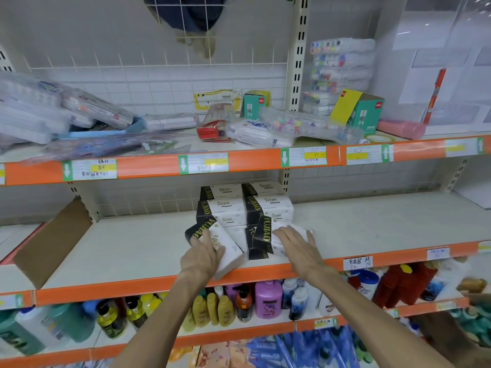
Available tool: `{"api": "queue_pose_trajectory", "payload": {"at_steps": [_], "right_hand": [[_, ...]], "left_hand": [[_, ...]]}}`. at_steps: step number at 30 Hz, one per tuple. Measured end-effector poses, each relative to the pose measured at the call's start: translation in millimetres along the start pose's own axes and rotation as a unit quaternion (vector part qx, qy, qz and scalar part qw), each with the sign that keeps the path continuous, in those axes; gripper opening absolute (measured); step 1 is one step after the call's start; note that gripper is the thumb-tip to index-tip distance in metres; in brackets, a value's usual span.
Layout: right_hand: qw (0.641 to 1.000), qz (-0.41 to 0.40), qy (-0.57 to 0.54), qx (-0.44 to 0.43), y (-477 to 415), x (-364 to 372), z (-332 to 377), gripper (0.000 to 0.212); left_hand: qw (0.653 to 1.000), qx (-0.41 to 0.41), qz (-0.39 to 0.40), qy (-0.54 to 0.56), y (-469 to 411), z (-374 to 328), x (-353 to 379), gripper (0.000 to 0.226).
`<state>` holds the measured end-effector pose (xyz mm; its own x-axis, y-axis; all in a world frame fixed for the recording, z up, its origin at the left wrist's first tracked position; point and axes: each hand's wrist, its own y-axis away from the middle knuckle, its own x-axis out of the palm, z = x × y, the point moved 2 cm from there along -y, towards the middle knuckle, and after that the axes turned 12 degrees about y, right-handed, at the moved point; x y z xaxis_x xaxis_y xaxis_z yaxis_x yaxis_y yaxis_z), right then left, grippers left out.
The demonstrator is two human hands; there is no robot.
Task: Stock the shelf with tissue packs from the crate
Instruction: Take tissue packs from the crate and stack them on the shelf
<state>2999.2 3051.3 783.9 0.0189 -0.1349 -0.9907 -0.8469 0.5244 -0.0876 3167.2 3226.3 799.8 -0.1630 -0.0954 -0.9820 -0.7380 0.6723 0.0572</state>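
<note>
On the middle shelf (132, 251) stands a stack of white tissue packs with black bands (233, 205), several high, in two columns. My left hand (203, 254) grips a tilted tissue pack (225, 248) at the shelf's front edge, left of the stack. My right hand (295, 241) lies flat with straight fingers on another tissue pack (265, 240) that leans against the stack's right column. No crate is in view.
A brown cardboard divider (53, 243) stands at the shelf's left. The upper shelf (148, 166) holds pen cases and stationery boxes. Lotion and shampoo bottles (268, 298) fill the shelf below. Bare shelf surface lies on both sides of the stack.
</note>
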Motion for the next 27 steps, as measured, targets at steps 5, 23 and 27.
{"api": "queue_pose_trajectory", "payload": {"at_steps": [5,23,27], "right_hand": [[0.999,-0.013,0.011,-0.042,-5,-8,-8,0.089],[0.997,-0.022,-0.065,-0.037,-32,9,-12,0.097],[0.996,-0.027,-0.081,-0.031,-42,8,-7,0.092]], "left_hand": [[0.997,0.076,0.027,-0.017,-13,28,-5,0.084],[0.985,0.084,-0.140,-0.058,-41,23,20,0.053],[0.985,0.113,-0.123,-0.052,-46,30,15,0.053]]}}
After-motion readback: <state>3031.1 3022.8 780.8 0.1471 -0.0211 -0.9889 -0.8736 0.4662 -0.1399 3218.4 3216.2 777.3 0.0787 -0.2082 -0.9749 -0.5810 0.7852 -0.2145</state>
